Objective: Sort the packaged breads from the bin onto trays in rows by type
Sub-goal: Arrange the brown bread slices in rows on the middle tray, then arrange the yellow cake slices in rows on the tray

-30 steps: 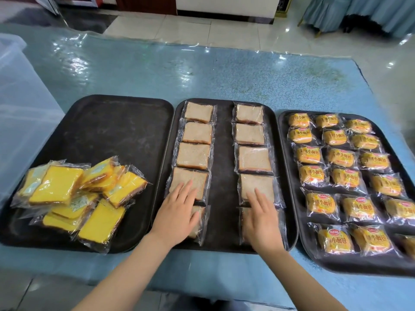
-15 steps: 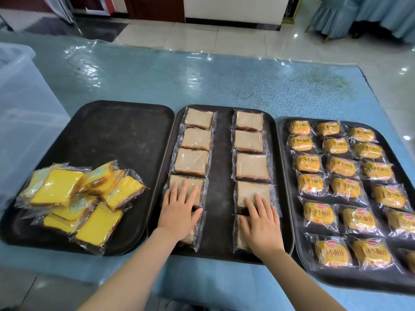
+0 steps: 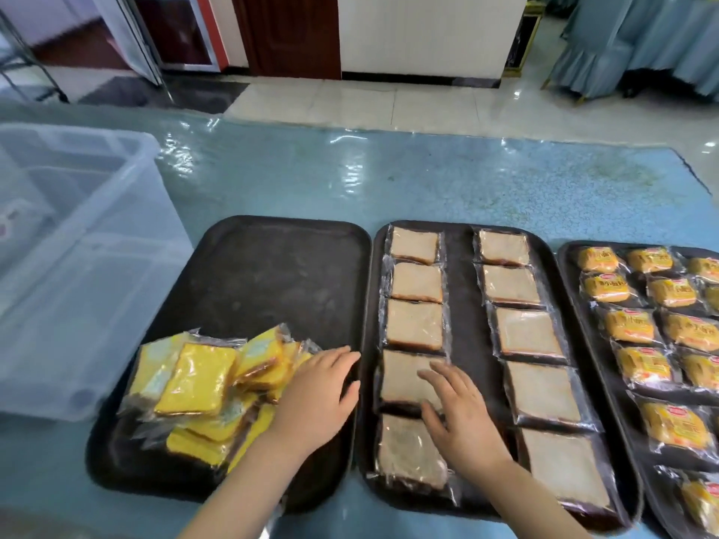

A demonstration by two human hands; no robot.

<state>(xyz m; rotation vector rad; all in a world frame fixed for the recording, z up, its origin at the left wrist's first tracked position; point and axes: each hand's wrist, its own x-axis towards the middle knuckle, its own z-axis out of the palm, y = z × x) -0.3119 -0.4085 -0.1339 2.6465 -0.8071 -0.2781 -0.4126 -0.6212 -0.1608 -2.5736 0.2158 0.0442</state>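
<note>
Three dark trays lie side by side on the blue table. The left tray (image 3: 272,274) holds a loose heap of yellow cake packets (image 3: 198,379) at its near left. The middle tray (image 3: 461,344) carries two rows of wrapped pale bread slices (image 3: 414,324). The right tray (image 3: 579,336) is filled with rows of small orange bun packets (image 3: 626,324). My left hand (image 3: 319,398) hovers flat over the left tray, fingers straight, just right of the yellow heap. My right hand (image 3: 455,414) lies open over the left row of bread slices in the middle tray.
A clear plastic bin (image 3: 74,266) stands at the left, touching the left tray's edge. The far half of the left tray is bare. Beyond the trays the blue table (image 3: 389,180) stretches to a tiled floor. The right tray runs out of view.
Both hands shifted left: my left hand left the middle tray's left row for the left tray, my right hand crossed from the right row to the left row. The camera tilted up.
</note>
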